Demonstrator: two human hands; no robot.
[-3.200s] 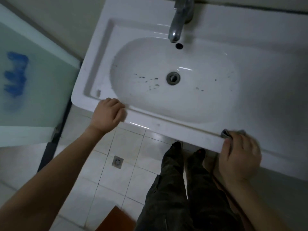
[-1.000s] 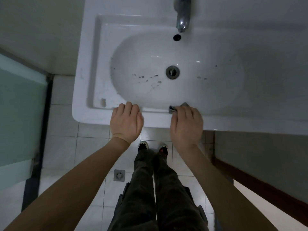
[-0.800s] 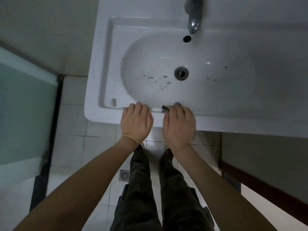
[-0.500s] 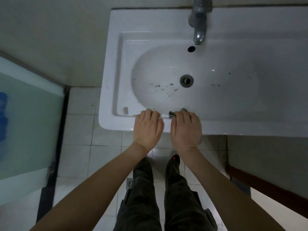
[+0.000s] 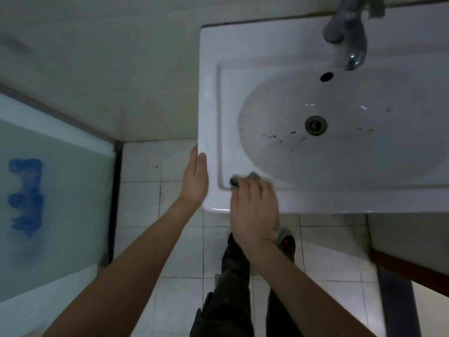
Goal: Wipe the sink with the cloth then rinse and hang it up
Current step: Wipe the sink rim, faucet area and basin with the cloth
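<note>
Both our hands are at the sink's (image 5: pixel 211 81) near left corner. Our right hand (image 5: pixel 254 210) presses the cloth (image 5: pixel 252 176) flat on the rim; our left hand (image 5: pixel 195 181) rests open-palmed against the side edge.

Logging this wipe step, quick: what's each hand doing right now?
Left hand: open, flat against the sink's left edge, holding nothing.
Right hand: pressing the cloth on the sink's front rim.

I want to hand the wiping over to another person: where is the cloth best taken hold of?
Grip the cloth by the bunched edge showing past the right hand's fingertips, coming from the basin side; the hand covers the rest, pressed on the sink ledge.
</note>
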